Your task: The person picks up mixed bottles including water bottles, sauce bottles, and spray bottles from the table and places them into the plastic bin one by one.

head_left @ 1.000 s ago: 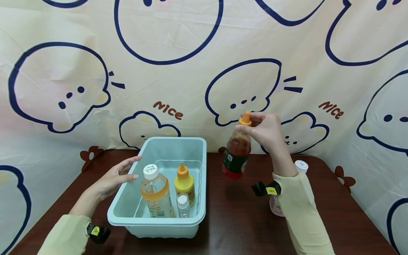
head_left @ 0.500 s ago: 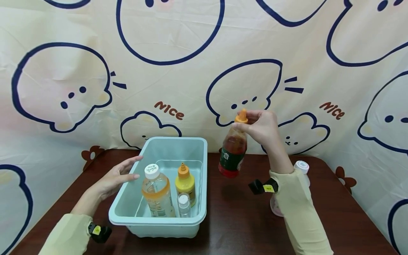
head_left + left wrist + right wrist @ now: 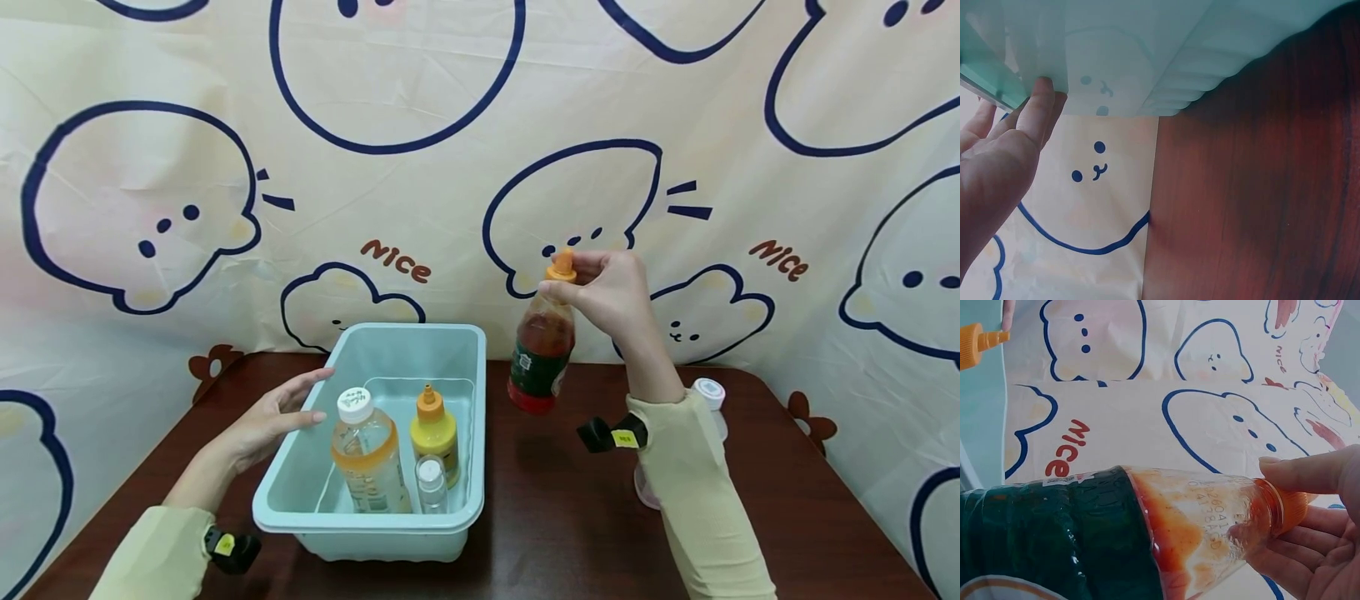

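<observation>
My right hand (image 3: 618,292) pinches a squeeze bottle of red sauce (image 3: 542,357) by its orange cap and neck. The bottle hangs slightly tilted above the table, to the right of a light blue plastic bin (image 3: 468,417). In the right wrist view, thumb and fingers lie around the orange cap (image 3: 1291,509); a green label covers the lower body. My left hand (image 3: 273,417) holds the bin's left rim, with some fingers against the outer wall in the left wrist view. Inside the bin stand a clear bottle with a white lid (image 3: 367,467), a yellow squeeze bottle (image 3: 435,433) and a small clear bottle (image 3: 431,487).
A white-capped bottle (image 3: 710,392) stands on the dark wooden table (image 3: 562,517) at the right, partly hidden behind the right sleeve. A printed cloth (image 3: 450,208) hangs along the table's back edge.
My right hand has carried the sauce bottle a little to the left and slightly up, closer to the bin. The left hand and the bin stay where they were.
</observation>
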A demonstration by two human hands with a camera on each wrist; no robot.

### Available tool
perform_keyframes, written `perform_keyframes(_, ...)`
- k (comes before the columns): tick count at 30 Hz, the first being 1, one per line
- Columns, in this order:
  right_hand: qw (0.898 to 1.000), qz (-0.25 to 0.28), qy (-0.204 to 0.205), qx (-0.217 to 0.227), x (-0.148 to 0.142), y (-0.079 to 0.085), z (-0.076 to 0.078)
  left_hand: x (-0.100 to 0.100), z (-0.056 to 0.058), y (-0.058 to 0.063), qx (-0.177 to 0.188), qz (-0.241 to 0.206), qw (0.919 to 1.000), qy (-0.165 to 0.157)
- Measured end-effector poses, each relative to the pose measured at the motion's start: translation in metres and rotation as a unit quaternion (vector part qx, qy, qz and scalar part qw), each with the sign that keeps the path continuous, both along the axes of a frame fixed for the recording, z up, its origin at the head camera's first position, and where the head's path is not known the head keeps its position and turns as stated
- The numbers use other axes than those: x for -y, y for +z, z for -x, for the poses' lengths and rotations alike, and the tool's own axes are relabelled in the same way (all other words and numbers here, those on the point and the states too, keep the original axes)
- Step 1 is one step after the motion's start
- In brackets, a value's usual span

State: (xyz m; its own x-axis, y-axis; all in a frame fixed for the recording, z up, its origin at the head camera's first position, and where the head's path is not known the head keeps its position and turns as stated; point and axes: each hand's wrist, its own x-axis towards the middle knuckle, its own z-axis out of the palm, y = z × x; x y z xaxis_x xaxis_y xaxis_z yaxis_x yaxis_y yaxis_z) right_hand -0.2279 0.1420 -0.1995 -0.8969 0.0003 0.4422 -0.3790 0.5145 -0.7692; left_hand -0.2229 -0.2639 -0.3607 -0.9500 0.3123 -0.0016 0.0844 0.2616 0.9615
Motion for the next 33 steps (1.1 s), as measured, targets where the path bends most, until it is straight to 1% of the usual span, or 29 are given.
perform_keyframes(8, 1.0, 0.0, 0.008, -0.017, 0.006, 0.011, -0.005, 0.0, 0.0, 0.0, 0.0, 0.0, 1.0, 0.003)
perform_keyframes(14, 1.0, 0.005, 0.015, -0.019, 0.009, 0.017, -0.007, 0.0, 0.0, 0.001, 0.003, 0.0, 1.0, 0.002)
perform_keyframes(33, 0.998, 0.022, 0.033, -0.043, 0.021, 0.027, -0.009, 0.0, 0.0, 0.0, 0.004, -0.001, 1.0, 0.0)
